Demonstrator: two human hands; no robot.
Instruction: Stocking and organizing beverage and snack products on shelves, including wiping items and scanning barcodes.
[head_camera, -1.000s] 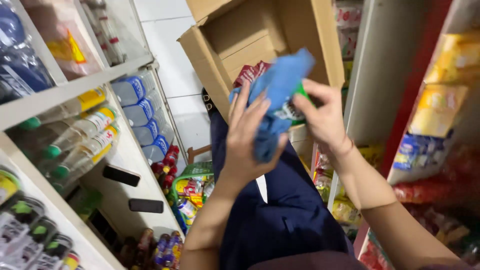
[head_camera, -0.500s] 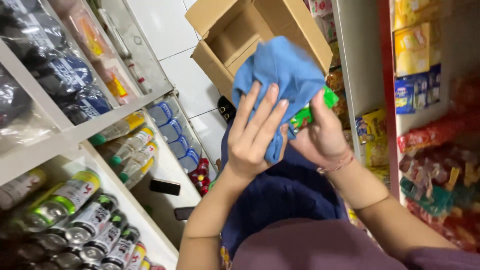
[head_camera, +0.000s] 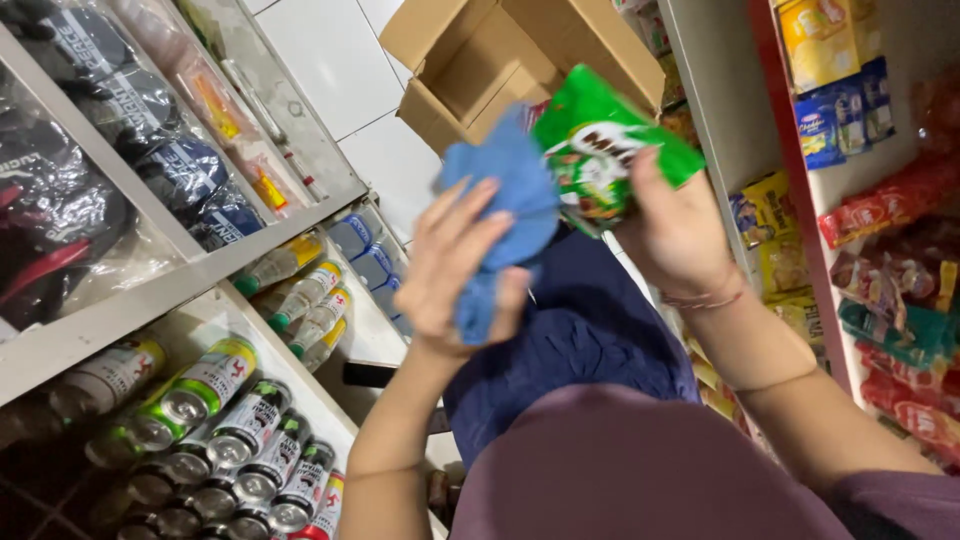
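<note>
While my left hand (head_camera: 455, 270) stayed clenched on the blue cloth (head_camera: 505, 205), my right hand (head_camera: 680, 230), gripping the green packet (head_camera: 605, 145), lifted it clear of that cloth, just beside it and below the cardboard box (head_camera: 500, 60), its front now exposed for wiping.
</note>
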